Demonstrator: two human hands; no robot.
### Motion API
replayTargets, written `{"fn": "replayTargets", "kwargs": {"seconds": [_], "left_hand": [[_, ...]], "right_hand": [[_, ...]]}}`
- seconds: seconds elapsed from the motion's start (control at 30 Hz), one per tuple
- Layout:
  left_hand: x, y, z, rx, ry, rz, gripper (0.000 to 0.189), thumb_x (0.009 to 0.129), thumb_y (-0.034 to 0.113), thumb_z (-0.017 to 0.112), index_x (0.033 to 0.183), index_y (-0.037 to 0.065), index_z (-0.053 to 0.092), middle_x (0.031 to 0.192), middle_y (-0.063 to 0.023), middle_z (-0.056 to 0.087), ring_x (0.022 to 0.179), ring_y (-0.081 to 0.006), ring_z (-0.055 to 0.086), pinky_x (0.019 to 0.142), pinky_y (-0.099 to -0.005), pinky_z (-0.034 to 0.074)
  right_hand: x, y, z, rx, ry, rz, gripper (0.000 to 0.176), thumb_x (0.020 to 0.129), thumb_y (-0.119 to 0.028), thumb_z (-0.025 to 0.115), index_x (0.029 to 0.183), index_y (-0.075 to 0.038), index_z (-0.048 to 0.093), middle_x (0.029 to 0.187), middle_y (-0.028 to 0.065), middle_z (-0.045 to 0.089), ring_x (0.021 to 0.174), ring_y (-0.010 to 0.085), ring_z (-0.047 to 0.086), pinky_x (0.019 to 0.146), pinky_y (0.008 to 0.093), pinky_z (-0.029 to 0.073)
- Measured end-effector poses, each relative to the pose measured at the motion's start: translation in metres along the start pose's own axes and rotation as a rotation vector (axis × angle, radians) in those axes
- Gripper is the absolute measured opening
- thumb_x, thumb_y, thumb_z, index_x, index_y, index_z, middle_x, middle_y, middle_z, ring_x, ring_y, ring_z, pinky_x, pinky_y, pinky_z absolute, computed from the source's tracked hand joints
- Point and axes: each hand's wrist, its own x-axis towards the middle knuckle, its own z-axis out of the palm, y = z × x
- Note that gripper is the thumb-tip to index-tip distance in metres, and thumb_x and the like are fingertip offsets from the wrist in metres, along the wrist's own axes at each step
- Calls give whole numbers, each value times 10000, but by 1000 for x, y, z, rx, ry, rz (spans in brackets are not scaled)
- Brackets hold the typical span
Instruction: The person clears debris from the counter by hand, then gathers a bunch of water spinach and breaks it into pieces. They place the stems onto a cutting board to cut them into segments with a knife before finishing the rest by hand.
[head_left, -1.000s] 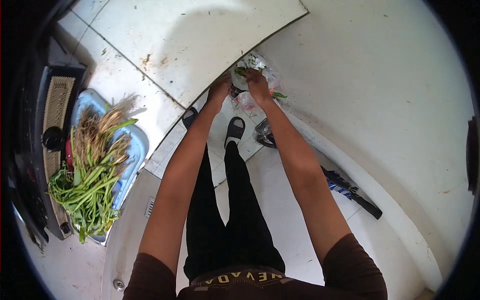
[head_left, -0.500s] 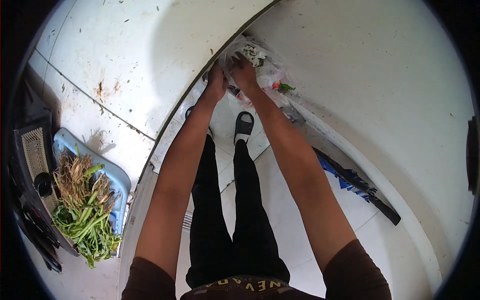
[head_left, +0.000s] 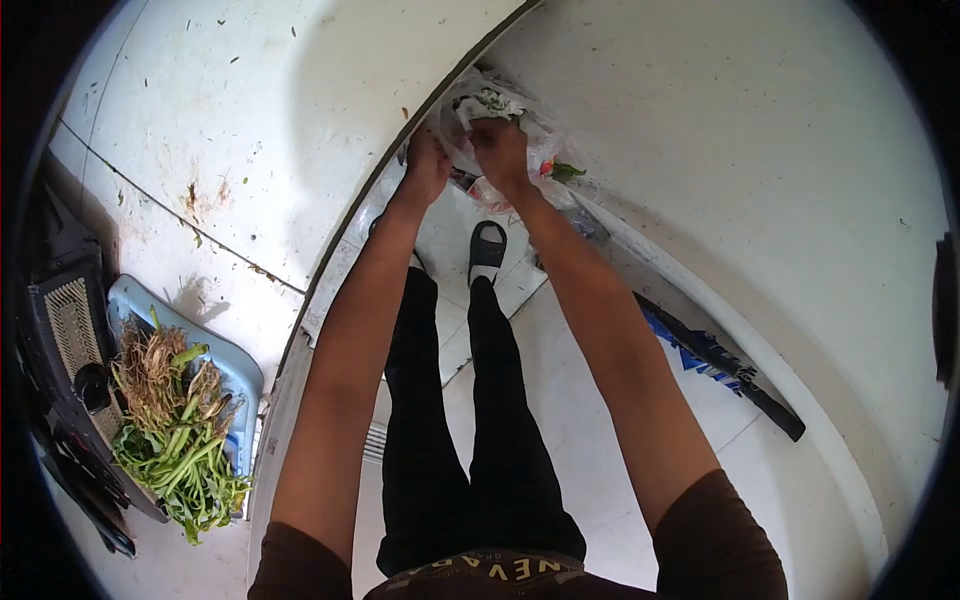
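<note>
A clear plastic bag (head_left: 545,132) of refuse stands on the floor beyond my feet, in the corner under the counter edge. Crumpled white and dark green scraps show in its mouth, with something red and a green leaf at its right side. My left hand (head_left: 427,163) has its fingers closed at the bag's left rim, close to the counter edge. Curled over the near side of the bag's mouth is my right hand (head_left: 500,152), its fingers bent around the thin plastic. Their tips are partly hidden.
A pale blue tray (head_left: 240,360) at the left holds leafy green stalks with roots (head_left: 185,440). Beside it is a black item with a tan mesh panel (head_left: 70,320). Dirt specks mark the white surface (head_left: 230,150). A black and blue object (head_left: 710,360) lies at the right.
My right hand has shifted slightly right and down, its fingers now more curled, and the bag's mouth looks wider. My left hand stays at the rim. The view has moved slightly.
</note>
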Motion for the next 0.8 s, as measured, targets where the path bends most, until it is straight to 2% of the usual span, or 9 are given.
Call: {"fn": "replayTargets", "kwargs": {"seconds": [0.07, 0.17, 0.27, 0.37, 0.47, 0.57, 0.67, 0.73, 0.8], "left_hand": [[2, -3, -4, 16, -42, 22, 357, 1097, 338, 419, 1300, 79, 559, 1215, -80, 640, 1110, -220, 637, 1010, -386, 520], [4, -7, -5, 68, -77, 52, 354, 1096, 336, 422, 1290, 78, 567, 1179, -80, 654, 1082, -221, 647, 1001, -380, 522], [4, -10, -3, 106, -64, 65, 355, 1096, 329, 421, 1295, 76, 570, 1181, -85, 661, 1084, -220, 650, 998, -368, 520], [3, -10, -2, 106, -66, 27, 363, 1096, 331, 422, 1307, 75, 568, 1243, -93, 653, 1122, -210, 638, 1008, -353, 510], [-2, -8, 2, 139, -50, -15, 390, 1097, 347, 421, 1338, 73, 558, 1310, -85, 637, 1165, -200, 621, 1026, -345, 495], [-18, -9, 4, 144, -17, -1, 429, 1099, 375, 415, 1370, 70, 547, 1352, -67, 622, 1211, -200, 599, 1052, -367, 474], [-36, -16, -3, 148, 8, 70, 478, 1101, 409, 405, 1411, 67, 528, 1395, -53, 601, 1281, -211, 560, 1100, -402, 432], [-67, -13, -3, 125, 81, 80, 522, 1102, 432, 396, 1457, 63, 502, 1450, -60, 572, 1342, -221, 523, 1140, -421, 396], [-77, -32, -34, 15, 33, 41, 562, 1102, 452, 390, 1503, 67, 466, 1499, -64, 538, 1393, -228, 481, 1171, -416, 362]], "right_hand": [[3, 5, 5, -54, 93, -53, 175, 800, -32, 668, 936, 8, 771, 911, 217, 749, 838, 337, 752, 777, 390, 589], [6, 6, 6, 34, 76, -4, 151, 727, -12, 643, 814, -6, 766, 819, 227, 722, 778, 415, 704, 754, 465, 564], [6, -1, 3, 83, 143, -38, 100, 698, 0, 646, 747, 5, 734, 818, 221, 723, 792, 406, 711, 763, 458, 565], [7, 0, -2, 32, 112, -25, 132, 713, -3, 649, 792, 2, 755, 844, 216, 735, 800, 401, 718, 779, 443, 572], [8, 3, -6, 31, 6, 177, 171, 802, -44, 681, 938, -4, 776, 919, 184, 773, 861, 317, 763, 793, 371, 594], [3, -11, -16, -25, -36, 130, 258, 852, -78, 664, 1077, -13, 772, 1064, 202, 765, 1007, 310, 750, 892, 371, 577], [-15, -28, -25, -6, -31, 260, 343, 904, -119, 652, 1222, -12, 723, 1188, 223, 731, 1125, 318, 715, 971, 380, 552], [-39, -32, -31, 70, 6, 261, 367, 944, -147, 647, 1283, -10, 683, 1231, 219, 717, 1152, 314, 704, 976, 388, 550], [-70, -25, -30, 114, 42, 290, 372, 968, -156, 649, 1310, -12, 663, 1223, 225, 716, 1137, 319, 708, 956, 386, 555]]}}
